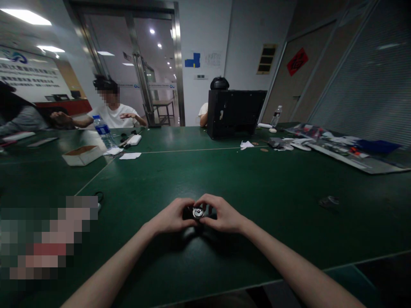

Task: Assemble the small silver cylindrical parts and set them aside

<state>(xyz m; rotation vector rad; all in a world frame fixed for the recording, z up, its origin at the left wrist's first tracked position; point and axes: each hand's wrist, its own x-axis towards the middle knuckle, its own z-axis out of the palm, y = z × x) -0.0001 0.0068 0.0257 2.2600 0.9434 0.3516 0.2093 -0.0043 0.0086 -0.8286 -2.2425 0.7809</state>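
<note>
Both of my hands meet over the green table (pixel 199 179), around a small round silver metal piece (pixel 198 212) with a ringed face and a raised centre. Something dark shows beside it, too small to make out. My left hand (pixel 176 214) curves round its left side, thumb and fingertips closed on it. On the right edge, my right hand (pixel 221 214) pinches the same piece, index finger bent over the top and thumb below. The fingers hide part of its rim and its underside.
A dark metal case (pixel 237 113) stands at the table's far side. An open cardboard box (pixel 82 156) and a water bottle (pixel 103 131) are at left. A cluttered board (pixel 349 156) lies at right, with a small clear wrapper (pixel 329 202) nearer. Two people sit opposite; another person is at far left.
</note>
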